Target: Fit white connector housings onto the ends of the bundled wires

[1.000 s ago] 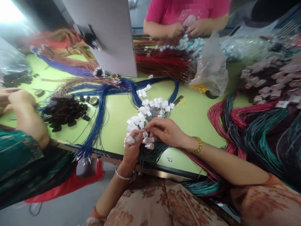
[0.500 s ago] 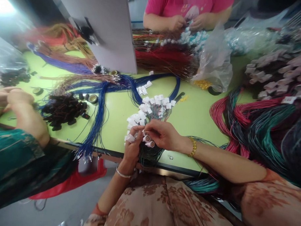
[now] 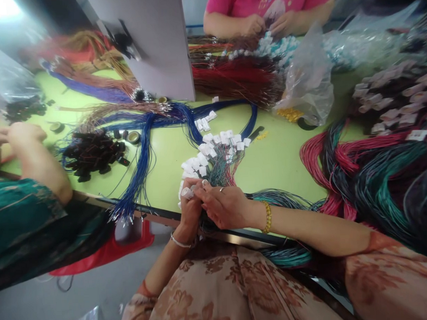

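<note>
My left hand [image 3: 190,208] is closed around a bunch of thin dark wires tipped with small white connectors [image 3: 186,192], held at the near edge of the green table [image 3: 276,162]. My right hand [image 3: 225,206] lies against it from the right, fingers curled over the same bunch and covering most of the connectors. A gold bead bracelet sits on my right wrist and a thin bangle on my left. Just beyond my fingers, more white connectors [image 3: 213,148] on red and green wires fan out across the table.
Blue wire bundles [image 3: 143,148] run left of my hands, beside a heap of black parts [image 3: 92,152]. Red, teal and dark wire coils [image 3: 368,178] fill the right. A grey board [image 3: 153,45] stands behind. A person in pink [image 3: 267,13] works opposite; another person's arm [image 3: 34,157] is at left.
My hands have drawn nearer to the table edge. My right hand has turned over the bunch and now covers the connectors that showed between my fingers.
</note>
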A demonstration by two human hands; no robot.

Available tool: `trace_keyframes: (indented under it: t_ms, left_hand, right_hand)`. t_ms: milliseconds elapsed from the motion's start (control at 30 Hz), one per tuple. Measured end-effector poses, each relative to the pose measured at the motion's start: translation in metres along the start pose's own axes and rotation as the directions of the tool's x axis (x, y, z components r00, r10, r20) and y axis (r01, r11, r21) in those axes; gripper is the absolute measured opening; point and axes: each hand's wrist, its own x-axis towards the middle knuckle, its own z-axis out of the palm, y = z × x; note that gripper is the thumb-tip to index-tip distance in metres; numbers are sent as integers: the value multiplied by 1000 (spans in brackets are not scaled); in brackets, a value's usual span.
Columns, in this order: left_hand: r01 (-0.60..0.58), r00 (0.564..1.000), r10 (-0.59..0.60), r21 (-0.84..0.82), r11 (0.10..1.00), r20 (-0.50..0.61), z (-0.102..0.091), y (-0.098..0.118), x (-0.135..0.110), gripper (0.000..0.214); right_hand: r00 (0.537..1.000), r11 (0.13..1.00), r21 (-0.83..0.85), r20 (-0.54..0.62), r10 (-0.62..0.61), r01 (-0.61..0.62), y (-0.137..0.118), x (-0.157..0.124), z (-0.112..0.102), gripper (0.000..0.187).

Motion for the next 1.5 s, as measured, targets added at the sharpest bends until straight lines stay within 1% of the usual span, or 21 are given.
trace_keyframes:
  t_ms: [100,167,300,400,500,633,733,767,833,867,900,933,967,1033,1100,1133,1200,1267,1333,1433,1500]
  left_hand:
    - [16,997,-21,73,997,69,-1,5,2,29]
    - [-17,995,3,141,990,98,-3,8,1,30]
    - [-115,985,78,244,963,157,-16,9,-11,30]
    - [-115,969,61,216,970,241,-27,5,-13,34]
    - [-129,938,84,112,985,338,-27,0,4,45]
    - [-180,917,159,22,983,365,-15,-5,38,60]
    - [-257,906,188,138,957,379,-12,-4,47,49]
    - [-308,906,216,216,926,365,-13,-3,46,39]
    - [-441,874,314,333,833,372,-18,0,38,22]
    - [-488,854,357,344,802,380,-20,1,32,18]
    - [-513,843,379,355,782,383,-21,3,27,17]
    - [-524,838,384,375,765,387,-22,4,22,18]
    - [-526,840,384,397,752,384,-22,4,17,20]
    - [-498,864,376,451,741,336,-21,3,12,26]
    - [-436,900,364,465,770,241,-19,0,10,38]
    - [-407,913,354,448,796,201,-19,-1,10,43]
    - [-391,920,350,412,823,174,-19,-5,12,42]
    - [-433,901,382,413,801,205,-20,-6,13,26]
    - [-484,875,432,438,758,219,-20,-7,11,13]
    - [-513,854,488,448,732,181,-20,-7,5,15]
    - [-511,853,496,454,730,164,-19,-7,1,18]
  right_hand:
    - [994,993,55,-40,103,-101,6,8,-6,55]
    - [991,981,153,-43,126,-118,13,12,-12,45]
    - [999,959,282,-44,12,1,21,7,-25,11]
    - [997,968,239,-52,-63,74,16,-5,-29,15]
    - [991,983,131,32,-133,128,4,-12,-17,17]
    - [985,992,7,116,-126,126,-11,-9,17,17]
    - [967,981,39,162,-196,192,-13,-2,23,15]
    - [960,972,86,158,-231,219,-10,-1,17,13]
    - [959,956,168,111,-260,240,1,-2,-4,12]
    - [971,960,181,70,-227,212,10,-4,-18,15]
    - [989,975,169,18,-147,142,22,-6,-33,17]
    - [998,989,142,-35,-44,48,38,-10,-48,20]
    - [981,984,125,-135,143,-126,56,-14,-63,21]
    - [850,890,108,-263,456,-444,96,-23,-84,14]
    - [704,754,105,-293,647,-649,134,-33,-93,10]
    - [657,707,115,-291,696,-698,149,-38,-92,11]
    - [625,672,128,-276,730,-729,170,-44,-86,16]
    - [641,683,122,-257,723,-721,180,-46,-78,21]
    - [662,696,106,-240,711,-710,184,-44,-73,19]
    - [682,712,91,-227,696,-696,187,-42,-74,13]
    - [669,704,125,-234,706,-699,186,-43,-77,14]
